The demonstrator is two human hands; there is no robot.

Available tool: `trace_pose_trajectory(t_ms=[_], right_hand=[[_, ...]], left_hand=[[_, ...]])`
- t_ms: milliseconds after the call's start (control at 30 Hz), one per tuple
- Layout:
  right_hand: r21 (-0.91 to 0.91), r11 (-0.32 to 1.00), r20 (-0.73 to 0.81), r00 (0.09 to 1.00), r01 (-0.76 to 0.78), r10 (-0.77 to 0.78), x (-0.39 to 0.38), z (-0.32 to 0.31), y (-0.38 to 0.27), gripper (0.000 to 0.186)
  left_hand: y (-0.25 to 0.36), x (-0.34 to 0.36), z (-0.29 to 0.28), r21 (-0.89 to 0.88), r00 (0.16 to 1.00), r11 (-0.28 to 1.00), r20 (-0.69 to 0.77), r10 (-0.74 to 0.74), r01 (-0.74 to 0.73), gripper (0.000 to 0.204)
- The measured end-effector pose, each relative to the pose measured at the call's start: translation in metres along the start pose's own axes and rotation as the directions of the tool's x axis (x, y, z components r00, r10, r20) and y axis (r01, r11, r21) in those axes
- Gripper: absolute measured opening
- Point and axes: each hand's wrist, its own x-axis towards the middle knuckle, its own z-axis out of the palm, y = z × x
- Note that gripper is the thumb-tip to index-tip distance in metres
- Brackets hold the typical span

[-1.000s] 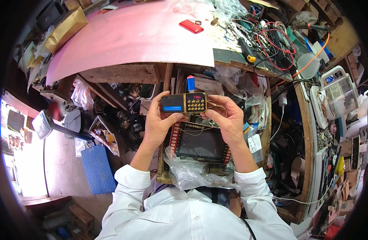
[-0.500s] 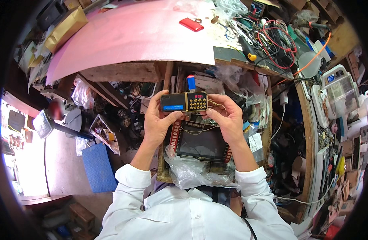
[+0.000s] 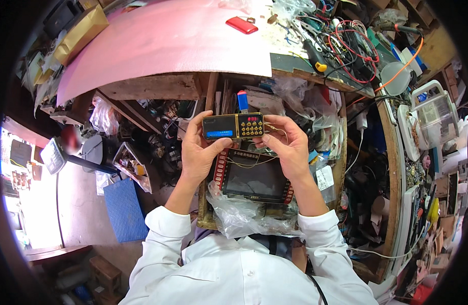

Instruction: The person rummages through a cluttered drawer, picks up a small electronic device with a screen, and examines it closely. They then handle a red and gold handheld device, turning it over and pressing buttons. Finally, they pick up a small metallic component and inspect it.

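Observation:
Between my two hands is a small black portable radio [image 3: 221, 124] with gold buttons, a lit red display and a blue label. My left hand [image 3: 198, 150] grips its left end, thumb along the lower edge. At the right end, my right hand [image 3: 286, 145] pinches it near the buttons, and a thin pale cord [image 3: 249, 165] loops from there below the radio. A blue USB stick [image 3: 243, 101] with a red tip stands up from the radio's top edge. Beneath my hands, a larger red-and-black device with a dark screen [image 3: 254, 180] lies in the open drawer.
Crumpled clear plastic [image 3: 234, 216] covers the drawer's near edge. Beyond it, a pink sheet [image 3: 163, 51] spreads over the bench, with a red case [image 3: 241, 25] on it. Tangled test leads [image 3: 353, 51] and a screwdriver [image 3: 314, 55] lie at the far right. A blue board [image 3: 125, 210] rests at left.
The radio stays in both hands, its right end slightly raised. The digits on its red display differ. The view has shifted slightly.

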Motion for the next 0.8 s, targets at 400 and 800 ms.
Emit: trace_pose_trajectory(t_ms=[400,800], right_hand=[[0.011,1.0,-0.016,1.0,0.01,-0.01,0.0,0.002,0.0,0.038],[-0.214,0.951,0.135,0.971,0.223,-0.197,0.0,-0.01,-0.013,0.034]], left_hand=[[-0.001,-0.001,-0.001,0.026,1.0,1.0,0.009,-0.001,0.001,0.073],[-0.008,-0.005,0.002,0.106,0.982,0.981,0.116,0.152,-0.164,0.066]])
